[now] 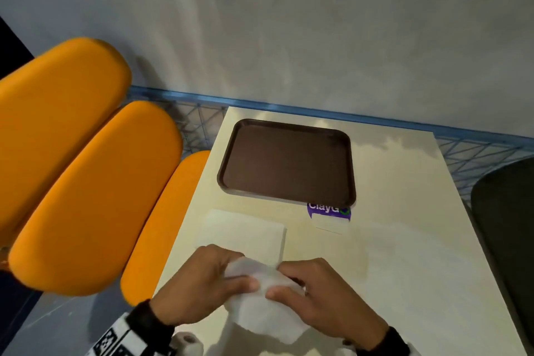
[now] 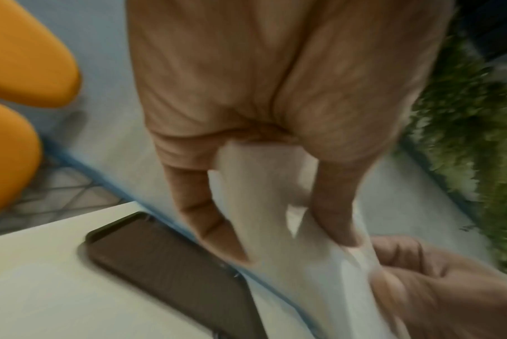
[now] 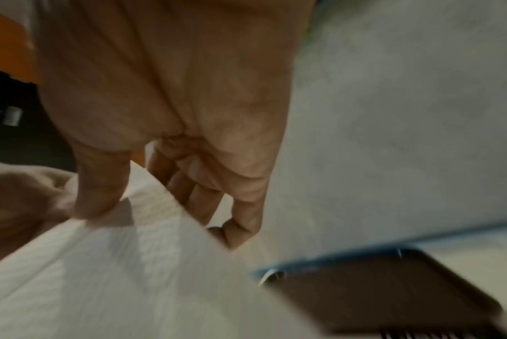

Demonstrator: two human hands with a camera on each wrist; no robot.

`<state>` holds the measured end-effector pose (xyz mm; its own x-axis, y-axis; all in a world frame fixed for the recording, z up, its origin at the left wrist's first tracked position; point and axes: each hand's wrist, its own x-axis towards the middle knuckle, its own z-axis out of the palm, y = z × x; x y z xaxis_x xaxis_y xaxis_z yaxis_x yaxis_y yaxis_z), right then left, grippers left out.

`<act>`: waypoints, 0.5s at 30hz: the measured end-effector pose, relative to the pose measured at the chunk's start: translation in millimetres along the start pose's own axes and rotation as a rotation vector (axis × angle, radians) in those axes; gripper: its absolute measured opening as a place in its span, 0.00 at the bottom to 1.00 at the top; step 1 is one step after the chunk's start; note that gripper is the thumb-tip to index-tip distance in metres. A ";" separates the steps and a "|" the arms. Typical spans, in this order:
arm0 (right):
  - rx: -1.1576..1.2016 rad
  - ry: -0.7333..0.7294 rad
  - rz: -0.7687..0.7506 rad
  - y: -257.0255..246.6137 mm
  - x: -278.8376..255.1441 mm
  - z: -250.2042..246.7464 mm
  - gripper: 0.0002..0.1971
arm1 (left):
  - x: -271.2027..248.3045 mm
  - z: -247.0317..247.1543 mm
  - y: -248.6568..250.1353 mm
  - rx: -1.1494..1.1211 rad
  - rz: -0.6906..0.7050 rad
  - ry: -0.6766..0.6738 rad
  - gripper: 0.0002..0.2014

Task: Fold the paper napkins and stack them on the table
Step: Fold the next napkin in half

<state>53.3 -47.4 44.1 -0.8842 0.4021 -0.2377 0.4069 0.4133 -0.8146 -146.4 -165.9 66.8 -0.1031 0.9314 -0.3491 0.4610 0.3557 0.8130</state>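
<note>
So both hands are up off the table (image 1: 390, 240) near its front edge, working one white paper napkin (image 1: 261, 298) between them. The left hand (image 1: 202, 280) has its thumb on top of the sheet and its fingers curled round the far upper edge, pinching it. The right hand (image 1: 320, 292) does the same from the other side, thumb pressed on the napkin's face and fingers tucked behind. The two thumbs nearly meet in the middle, so the grips sit really close together. The rest of the napkin hangs down loose below the hands toward the person, and it looks a bit crumpled.

From the left wrist camera you see the napkin (image 2: 264, 183) running down between thumb and index finger of the left hand (image 2: 261, 80), with the right hand (image 2: 438, 286) bunched at the lower right. The right wrist camera is blurry, but the napkin (image 3: 116, 275) spreads out wide under the thumb of the right hand (image 3: 165, 91).

Just beyond the hands, flat on the table, lies another white napkin sheet (image 1: 245, 234); I can't tell whether it's folded. Further back sits a dark brown tray (image 1: 286, 162), and a purple and white label (image 1: 329, 214) peeks out from under its near right corner. Orange padded seats (image 1: 86, 182) are off to the left of the table.
</note>
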 end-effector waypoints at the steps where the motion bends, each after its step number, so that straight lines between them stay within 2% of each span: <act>1: 0.071 -0.007 0.067 7.8 7.0 5.0 0.12 | 6.0 -4.9 -13.9 -0.086 -0.035 0.051 0.15; 4: 0.291 -0.006 0.313 40.9 24.7 21.9 0.13 | 23.5 -24.3 -57.7 -0.362 -0.202 0.138 0.17; 6: 0.500 0.113 0.419 62.6 41.6 35.8 0.10 | 39.4 -31.8 -84.7 -0.459 -0.296 0.147 0.19; 9: 0.737 0.327 0.547 82.6 78.8 51.8 0.08 | 73.6 -35.9 -115.7 -0.568 -0.472 0.182 0.10; 10: 0.758 0.388 0.587 87.5 90.8 55.7 0.07 | 84.8 -36.1 -122.6 -0.550 -0.506 0.213 0.08; 12: 0.731 0.490 0.653 98.4 110.8 63.2 0.11 | 104.6 -34.5 -139.0 -0.493 -0.551 0.273 0.08; 15: 0.632 0.567 0.713 109.0 124.9 71.4 0.14 | 118.5 -32.6 -153.6 -0.423 -0.570 0.340 0.07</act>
<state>-29.1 -10.4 -112.2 -0.1944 0.7645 -0.6146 0.4479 -0.4882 -0.7490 -258.2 -107.6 -84.3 -0.5186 0.5444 -0.6593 -0.1118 0.7213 0.6835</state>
